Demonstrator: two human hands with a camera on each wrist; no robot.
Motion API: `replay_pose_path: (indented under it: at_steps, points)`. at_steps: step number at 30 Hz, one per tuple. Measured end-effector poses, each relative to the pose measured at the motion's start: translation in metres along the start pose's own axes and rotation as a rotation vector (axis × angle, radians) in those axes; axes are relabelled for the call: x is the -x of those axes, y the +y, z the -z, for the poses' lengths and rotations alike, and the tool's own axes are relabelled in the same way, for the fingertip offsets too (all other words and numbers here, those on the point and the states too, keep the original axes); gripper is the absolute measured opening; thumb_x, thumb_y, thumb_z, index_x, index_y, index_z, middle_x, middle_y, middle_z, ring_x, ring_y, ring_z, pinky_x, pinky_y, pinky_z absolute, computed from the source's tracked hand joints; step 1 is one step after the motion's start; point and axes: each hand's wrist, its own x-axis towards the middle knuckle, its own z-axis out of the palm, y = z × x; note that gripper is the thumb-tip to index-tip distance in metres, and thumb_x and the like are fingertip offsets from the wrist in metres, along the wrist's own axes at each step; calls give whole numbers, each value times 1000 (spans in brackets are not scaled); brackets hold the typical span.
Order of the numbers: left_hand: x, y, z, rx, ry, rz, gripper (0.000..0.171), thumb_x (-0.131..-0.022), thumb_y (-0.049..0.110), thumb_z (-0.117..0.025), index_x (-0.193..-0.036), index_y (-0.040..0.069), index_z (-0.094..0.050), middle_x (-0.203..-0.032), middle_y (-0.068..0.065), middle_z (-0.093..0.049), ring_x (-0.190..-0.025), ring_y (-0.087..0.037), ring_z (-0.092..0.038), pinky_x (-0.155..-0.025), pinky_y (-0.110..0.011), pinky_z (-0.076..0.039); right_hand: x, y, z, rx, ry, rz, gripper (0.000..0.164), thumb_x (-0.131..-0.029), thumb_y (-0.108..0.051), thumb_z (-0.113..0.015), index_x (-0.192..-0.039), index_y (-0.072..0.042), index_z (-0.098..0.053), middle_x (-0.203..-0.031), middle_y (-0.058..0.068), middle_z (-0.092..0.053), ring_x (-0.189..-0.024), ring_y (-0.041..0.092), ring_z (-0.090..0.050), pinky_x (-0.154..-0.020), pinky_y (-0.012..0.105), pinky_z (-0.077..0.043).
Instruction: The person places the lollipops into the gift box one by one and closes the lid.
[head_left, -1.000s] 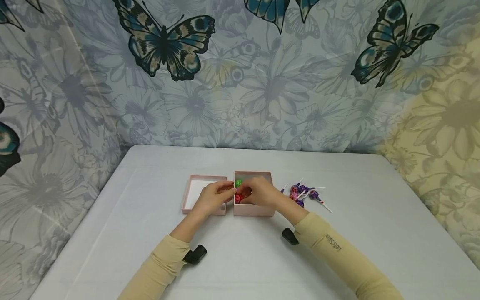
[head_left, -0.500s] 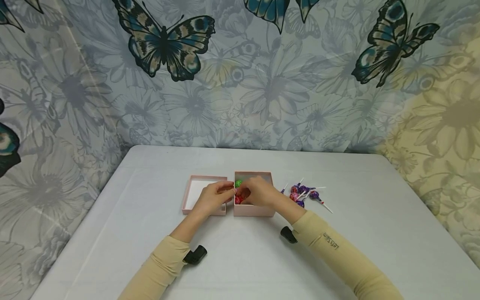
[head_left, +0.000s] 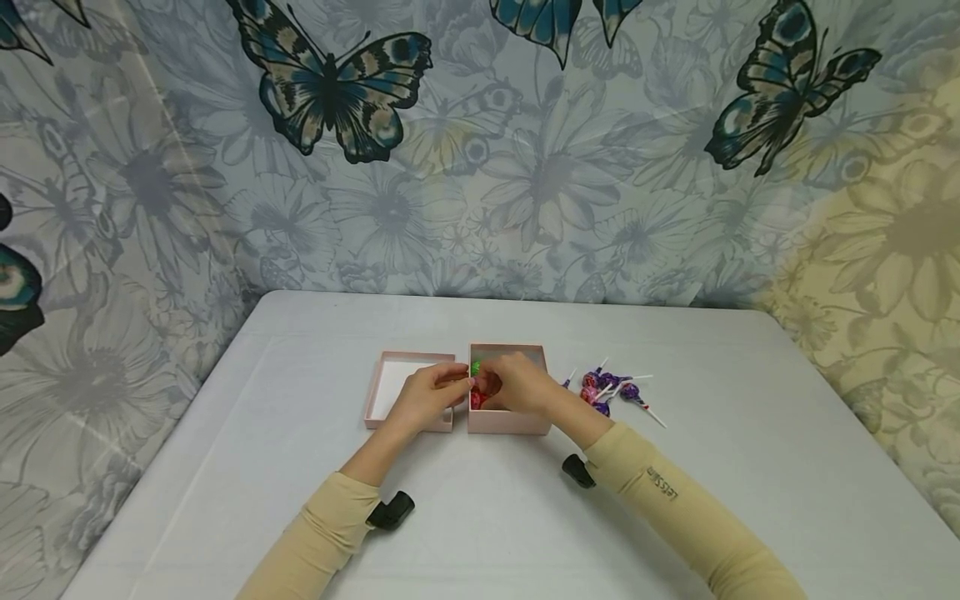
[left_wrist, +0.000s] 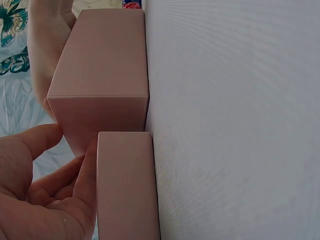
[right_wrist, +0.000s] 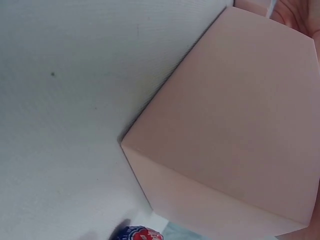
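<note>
Barely anything differs from half a second ago: both hands keep their places at the box (head_left: 508, 422), and the head view has shifted a touch. Slightly less of the green sweet (head_left: 475, 367) shows past the right hand (head_left: 519, 385) now. That hand reaches down into the box from the right, its fingers bent; their tips are hidden, so I cannot tell how far they are parted or whether they have hold of anything. Just beside them, at the box's left side, lies the red sweet (head_left: 476, 400), partly covered, with the green one behind it.

The left hand (head_left: 427, 393) comes over the lid (head_left: 372, 402), its thumb and fingers loosely bent and well parted in the left wrist view, the thumb touching the box's left edge; I see nothing gripped between them.

Upturned, the lid lies just left of the box on the white worktop (head_left: 480, 533). Right of the box, the lollipops (head_left: 590, 393) lie in a loose heap, apparently unmoved, sticks pointing various ways.
</note>
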Motion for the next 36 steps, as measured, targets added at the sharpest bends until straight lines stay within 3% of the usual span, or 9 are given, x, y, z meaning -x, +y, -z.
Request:
replay_pose_path:
  at_steps: [13,22,29,36]
  points:
    - [0,1,-1,-16,-1,9,39,-94,16,-66,-128,-2,-61,-114,-15,-69,-101,-25,-68,-82,-33,-58,6,1,3,12,18,-39,21,-78,-15,-84,-82,-9,-64,-75,-4,-62,-69,8,-56,-61,19,-51]
    - [1,2,-1,-14,6,5,38,-93,15,-67,-127,-3,-61,-115,-16,-68,-98,-24,-69,-80,-31,-59,20,3,7,-107,213,32,17,-81,-9,-81,-92,-4,-69,-85,6,-69,-80,19,-64,-72,29,-58]
    - [0,1,-2,-22,8,8,39,-94,15,-67,-127,-4,-61,-115,-16,-68,-96,-24,-69,-80,-32,-59,33,6,17,-245,336,-96,27,-85,-17,-78,-108,-5,-70,-99,6,-70,-89,15,-65,-80,29,-58]
    - [1,3,-2,-19,13,14,39,-93,15,-67,-127,-3,-61,-114,-15,-69,-96,-24,-69,-79,-31,-59,45,13,32,-330,422,-211,30,-87,-25,-76,-114,-13,-70,-103,5,-71,-94,16,-66,-78,34,-58]
